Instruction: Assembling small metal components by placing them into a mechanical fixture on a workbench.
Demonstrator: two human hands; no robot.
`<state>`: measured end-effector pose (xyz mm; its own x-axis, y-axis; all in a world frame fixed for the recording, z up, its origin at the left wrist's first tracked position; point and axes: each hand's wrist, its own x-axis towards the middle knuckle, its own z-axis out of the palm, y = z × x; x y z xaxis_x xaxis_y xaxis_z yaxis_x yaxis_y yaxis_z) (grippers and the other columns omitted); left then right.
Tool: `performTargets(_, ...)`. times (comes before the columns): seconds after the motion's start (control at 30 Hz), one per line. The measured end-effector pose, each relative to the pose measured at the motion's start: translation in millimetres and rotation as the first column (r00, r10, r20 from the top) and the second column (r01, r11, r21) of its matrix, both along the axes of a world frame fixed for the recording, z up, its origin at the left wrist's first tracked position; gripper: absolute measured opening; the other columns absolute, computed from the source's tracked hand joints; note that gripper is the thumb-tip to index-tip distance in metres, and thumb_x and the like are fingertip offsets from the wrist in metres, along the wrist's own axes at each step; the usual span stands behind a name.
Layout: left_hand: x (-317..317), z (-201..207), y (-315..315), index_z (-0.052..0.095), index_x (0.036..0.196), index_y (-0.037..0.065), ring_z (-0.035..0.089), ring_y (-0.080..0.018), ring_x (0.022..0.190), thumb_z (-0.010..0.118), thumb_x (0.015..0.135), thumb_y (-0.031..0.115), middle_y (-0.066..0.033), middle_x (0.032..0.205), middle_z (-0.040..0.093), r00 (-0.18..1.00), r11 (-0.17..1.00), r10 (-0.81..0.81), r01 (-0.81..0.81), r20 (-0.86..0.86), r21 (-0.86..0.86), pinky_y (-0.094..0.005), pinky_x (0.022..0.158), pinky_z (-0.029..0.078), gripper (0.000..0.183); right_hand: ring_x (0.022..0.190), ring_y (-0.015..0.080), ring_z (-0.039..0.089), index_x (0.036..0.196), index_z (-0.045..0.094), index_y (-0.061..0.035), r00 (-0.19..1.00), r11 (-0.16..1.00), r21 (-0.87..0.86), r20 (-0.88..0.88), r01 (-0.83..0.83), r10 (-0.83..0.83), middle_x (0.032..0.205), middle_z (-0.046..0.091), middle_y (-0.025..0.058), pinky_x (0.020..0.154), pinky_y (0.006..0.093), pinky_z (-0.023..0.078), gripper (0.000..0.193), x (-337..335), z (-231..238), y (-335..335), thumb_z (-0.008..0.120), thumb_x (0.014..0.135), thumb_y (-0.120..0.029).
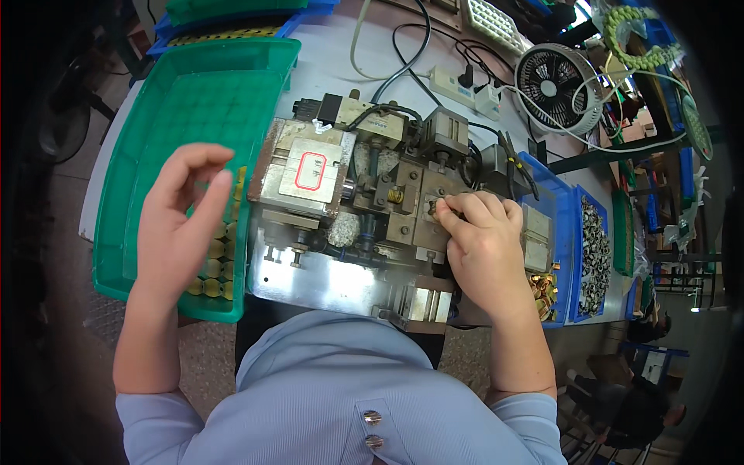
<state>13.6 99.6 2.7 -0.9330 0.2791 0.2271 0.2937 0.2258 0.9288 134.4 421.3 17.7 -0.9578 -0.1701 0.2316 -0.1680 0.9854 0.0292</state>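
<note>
Workbench: pale top (329, 58) crowded with trays and cables, with a fan (556, 85) and a power strip (453, 87) at the far side.
Machine: a squat cluster of metal blocks (310, 170) on a shiny plate (318, 288), right in front of my body; a small brass-coloured piece (396, 194) sits in its middle, just left of my right fingertips.
Right hand: my right hand (487, 244) reaches over the machine, thumb and forefinger brought together against a block; whether they pinch a part, I cannot tell (my own fingers cover the spot).
Left hand: my left hand (180, 213) hangs over the green tray (182, 97), thumb and curled fingers parted, with nothing visible between them.
Parts: yellowish flat pieces (213, 269) lie in the green tray; gold-coloured bits (545, 296) fill the near end of the blue bin (572, 213) beyond my right wrist.
Risk: if a block moves while my fingertips are in there, I judge they could get nipped.
Slip: a small part, if I have one, could seat crooked because my hand hides the spot.
</note>
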Motion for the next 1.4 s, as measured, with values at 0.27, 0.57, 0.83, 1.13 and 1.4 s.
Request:
performTargets(0.27,-3,17,128,0.067,0.103,0.004,0.056,-0.0265,0.093,0.066,0.088,0.006,-0.0088,0.104,0.063,0.697,0.847,-0.529,0.396,-0.485,-0.355,-0.0356,0.085,0.049,0.016,0.106,0.0241,0.057,0.115,0.073,-0.0084,1.000,1.000,-0.005,-0.009,-0.030,0.030,0.121,0.066,0.0028,0.096,0.0399,0.037,0.046,4,5,8,0.066,0.070,0.001)
performTargets(0.57,-11,-5,187,0.067,0.106,0.003,0.056,-0.0307,0.099,0.071,0.086,0.015,-0.0107,0.104,0.064,0.468,0.616,-0.774,0.400,-0.427,-0.678,-0.0384,0.090,0.049,0.024,0.096,0.0218,0.062,0.114,0.073,-0.0022,0.787,0.738,-0.633,-0.322,0.235,-0.527,0.109,0.069,0.0102,0.088,0.0308,0.047,0.034,94,34,96,0.057,0.084,0.003)
performTargets(0.83,-2,7,188,0.068,0.103,0.002,0.056,-0.0309,0.099,0.068,0.087,0.012,-0.0123,0.102,0.064,0.434,0.605,-0.786,0.396,-0.440,-0.691,-0.0388,0.089,0.051,0.019,0.087,0.0212,0.065,0.105,0.075,0.0002,0.466,0.381,-0.515,0.040,0.768,-0.884,0.097,0.073,0.0085,0.083,0.0293,0.051,0.022,180,-17,158,0.068,0.087,-0.011)
performTargets(1.13,1,6,186,0.067,0.104,0.001,0.056,-0.0307,0.099,0.068,0.088,0.011,-0.0121,0.102,0.063,0.464,0.640,-0.755,0.363,-0.464,-0.678,-0.0384,0.091,0.051,0.020,0.099,0.0348,0.063,0.105,0.078,-0.0109,0.239,0.236,-0.044,0.069,0.971,-0.969,0.105,0.073,0.0109,0.090,0.0489,0.046,0.037,171,-58,177,0.069,0.085,-0.041)
performTargets(1.4,-4,-6,187,0.065,0.101,0.002,0.055,-0.0315,0.099,0.065,0.090,0.014,-0.0132,0.102,0.061,0.437,0.634,-0.763,0.361,-0.477,-0.684,-0.0403,0.089,0.050,0.017,0.082,0.0290,0.066,0.111,0.076,-0.0061,0.160,0.127,-0.127,0.293,0.984,-0.943,0.094,0.073,0.0102,0.078,0.0421,0.052,0.045,172,-48,185,0.073,0.082,-0.040)
